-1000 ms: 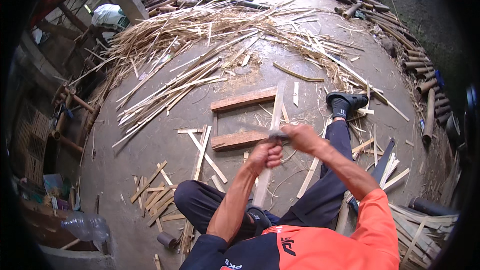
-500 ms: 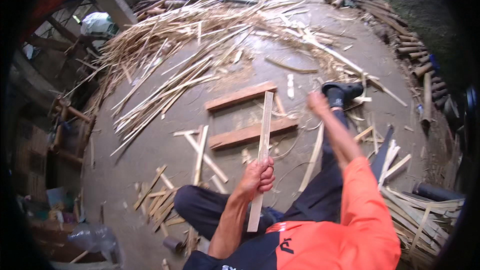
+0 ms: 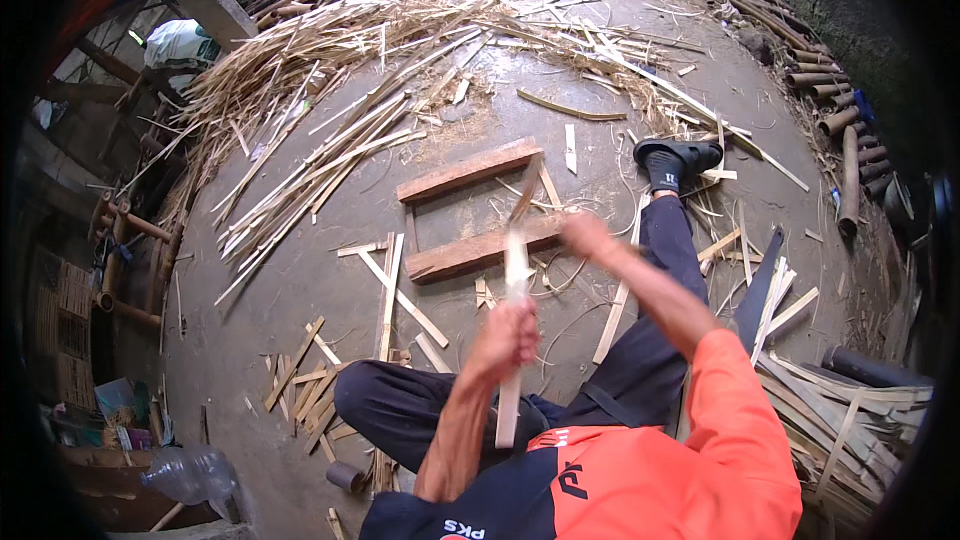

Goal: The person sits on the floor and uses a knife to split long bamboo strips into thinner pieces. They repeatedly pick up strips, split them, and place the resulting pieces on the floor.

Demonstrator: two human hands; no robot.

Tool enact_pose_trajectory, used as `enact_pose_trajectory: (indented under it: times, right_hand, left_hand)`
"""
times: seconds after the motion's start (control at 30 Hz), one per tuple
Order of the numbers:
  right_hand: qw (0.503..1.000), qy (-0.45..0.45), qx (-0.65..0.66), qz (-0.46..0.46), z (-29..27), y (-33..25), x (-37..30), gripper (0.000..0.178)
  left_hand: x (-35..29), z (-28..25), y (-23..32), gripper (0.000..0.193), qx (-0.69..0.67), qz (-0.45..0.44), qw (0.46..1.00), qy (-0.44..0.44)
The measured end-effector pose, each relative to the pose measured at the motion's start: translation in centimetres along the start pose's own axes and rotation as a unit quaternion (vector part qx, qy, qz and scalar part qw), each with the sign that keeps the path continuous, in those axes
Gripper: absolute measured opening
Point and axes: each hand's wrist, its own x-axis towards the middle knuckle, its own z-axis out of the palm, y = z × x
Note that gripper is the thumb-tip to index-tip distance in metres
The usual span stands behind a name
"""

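Observation:
My left hand [image 3: 503, 340] is wrapped round a flat pale strip of wood or bamboo [image 3: 508, 410], held upright in front of my body. At the strip's upper end a dark narrow piece [image 3: 524, 195] slants up; blur hides whether it is a blade or part of the strip. Close to the right of it is my right hand [image 3: 588, 236], closed and smeared by motion. What it grips, if anything, I cannot make out. Beyond my hands a wooden frame [image 3: 470, 252] of two thick bars lies on the ground.
Long thin strips and shavings [image 3: 330, 60] are heaped at the far left. Short cut pieces [image 3: 310, 390] lie by my bent left knee. A saw-like dark blade [image 3: 757, 290] rests right of my outstretched leg, near a bundle of strips [image 3: 840, 430]. Bamboo poles [image 3: 850, 175] line the right edge.
My right hand has moved left and slightly down toward the strip. The strip's upper part now looks different, with a dark slanting piece there. The view has shifted a little.

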Motion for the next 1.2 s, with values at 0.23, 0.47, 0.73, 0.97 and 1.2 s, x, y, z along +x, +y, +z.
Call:
enact_pose_trajectory:
  times: [0.23,0.47,0.73,0.97,1.2]
  right_hand:
    - [0.995,0.016,0.083,0.055,-7.4,1.5,-4.3,0.01]
    - [0.998,-0.013,0.061,0.016,-2.8,-3.2,-3.3,0.013]
    - [0.899,0.026,0.391,0.194,-4.6,0.0,-9.4,0.032]
    - [0.803,0.045,0.588,0.083,3.3,-8.3,-10.0,0.056]
    - [0.926,0.055,0.373,0.001,8.6,-10.9,-5.8,0.057]
  left_hand:
    - [-0.1,-5.0,-0.6,0.017,-0.085,0.012,0.996,-0.022]
    - [-1.6,-0.2,-0.3,0.02,0.134,0.01,0.991,-0.004]
    - [5.4,-7.8,-1.3,0.024,-0.081,0.233,0.958,0.145]
    - [14.7,-11.1,1.1,0.023,-0.02,0.395,0.876,0.275]
    - [16.1,-15.1,1.1,0.03,0.143,0.37,0.85,0.346]
